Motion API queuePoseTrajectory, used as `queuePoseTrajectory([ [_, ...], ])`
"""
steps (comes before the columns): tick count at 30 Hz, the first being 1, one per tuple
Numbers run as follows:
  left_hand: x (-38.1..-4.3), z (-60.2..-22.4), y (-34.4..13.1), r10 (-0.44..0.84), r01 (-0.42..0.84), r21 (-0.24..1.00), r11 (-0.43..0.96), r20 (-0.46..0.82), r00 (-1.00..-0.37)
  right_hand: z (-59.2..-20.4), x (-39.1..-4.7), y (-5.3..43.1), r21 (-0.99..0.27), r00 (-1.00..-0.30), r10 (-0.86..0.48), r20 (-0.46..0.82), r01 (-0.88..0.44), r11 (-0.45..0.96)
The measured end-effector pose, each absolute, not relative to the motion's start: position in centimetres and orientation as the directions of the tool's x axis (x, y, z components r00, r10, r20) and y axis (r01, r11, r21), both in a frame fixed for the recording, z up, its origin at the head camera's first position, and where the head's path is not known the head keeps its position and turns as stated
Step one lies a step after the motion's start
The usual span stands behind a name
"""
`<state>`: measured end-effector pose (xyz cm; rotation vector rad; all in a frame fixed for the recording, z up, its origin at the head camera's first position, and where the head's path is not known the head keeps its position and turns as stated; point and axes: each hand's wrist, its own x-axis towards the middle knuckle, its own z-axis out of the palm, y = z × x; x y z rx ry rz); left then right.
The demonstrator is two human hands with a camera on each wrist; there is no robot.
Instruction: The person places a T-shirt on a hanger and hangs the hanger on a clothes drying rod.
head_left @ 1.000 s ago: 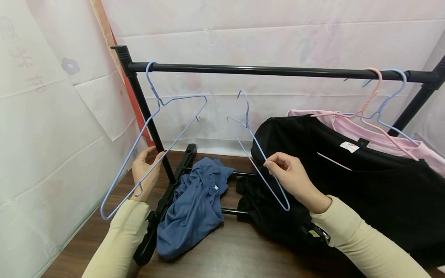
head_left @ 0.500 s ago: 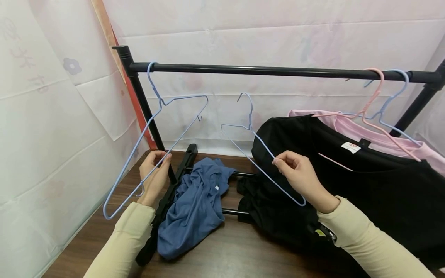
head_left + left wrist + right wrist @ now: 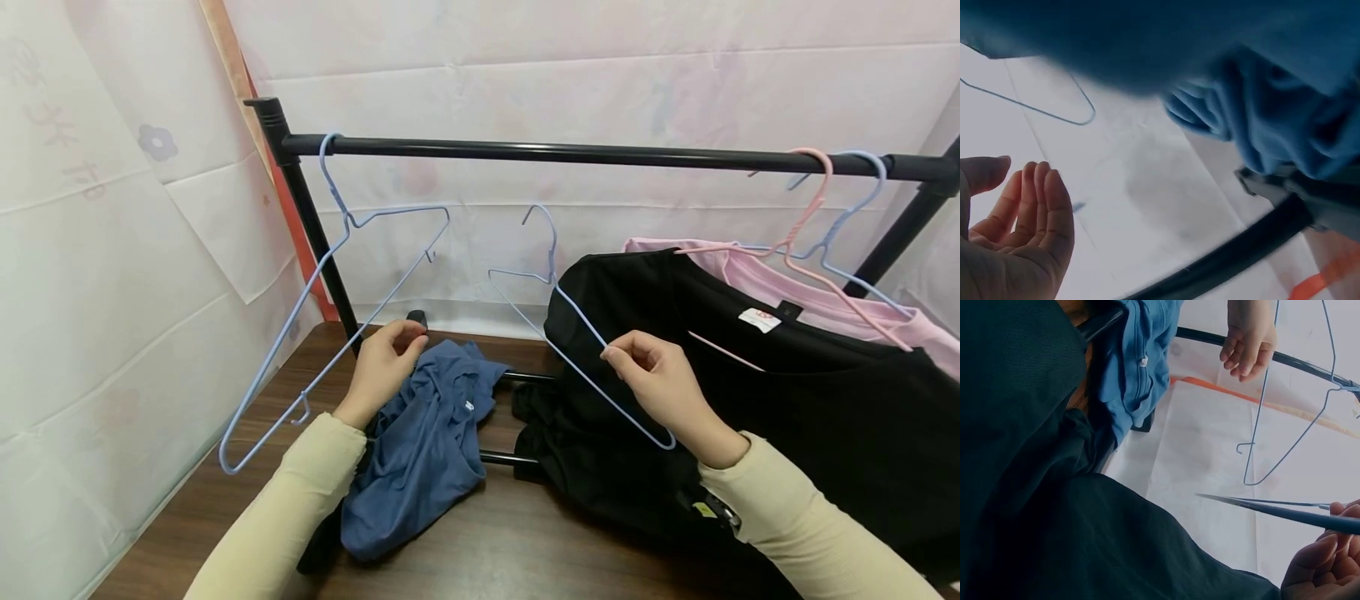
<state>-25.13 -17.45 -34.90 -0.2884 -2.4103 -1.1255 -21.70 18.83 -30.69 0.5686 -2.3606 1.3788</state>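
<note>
My right hand (image 3: 660, 387) pinches one side of a blue wire hanger (image 3: 579, 313), held bare in front of the rack with its hook up and below the rail. In the right wrist view the same hanger (image 3: 1322, 519) passes between thumb and fingers. My left hand (image 3: 382, 367) is over the upper left edge of a crumpled blue garment (image 3: 427, 458). The left wrist view shows that hand (image 3: 1029, 231) with fingers loosely bent and nothing between them. Another bare blue hanger (image 3: 337, 198) hangs at the rail's left end, beside the left forearm.
A black rack rail (image 3: 480, 151) spans the view. At its right a black top (image 3: 795, 433) hangs on a pink hanger (image 3: 801, 218), in front of a pink garment (image 3: 738, 262) on a blue hanger. The wooden table (image 3: 540, 542) lies below; white cloth walls (image 3: 127, 333) enclose it.
My left hand has moved right, from behind the hanging blue hanger to the blue garment. My right hand has shifted slightly right and down with its hanger, which has turned.
</note>
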Motion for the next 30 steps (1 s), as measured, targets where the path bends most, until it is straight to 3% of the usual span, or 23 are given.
queuePoseTrajectory([
  [8,-26.3,-33.7,-15.5,0.117,0.374,0.646,0.665,0.404,-0.907,-30.8,-21.5,19.3,-0.738,-0.864,-0.159,0.478,-0.493,0.46],
  [19,-29.2,-33.4,-13.8,0.247,0.388,0.47,0.793,0.334,-0.909,-30.9,-21.1,19.5,-0.74,-0.87,-0.166,0.464,-0.484,0.467],
  [30,-31.2,-35.6,-11.7,0.385,0.395,0.286,0.873,0.094,-0.918,-31.3,-20.9,19.8,-0.737,-0.873,-0.174,0.455,-0.479,0.476],
])
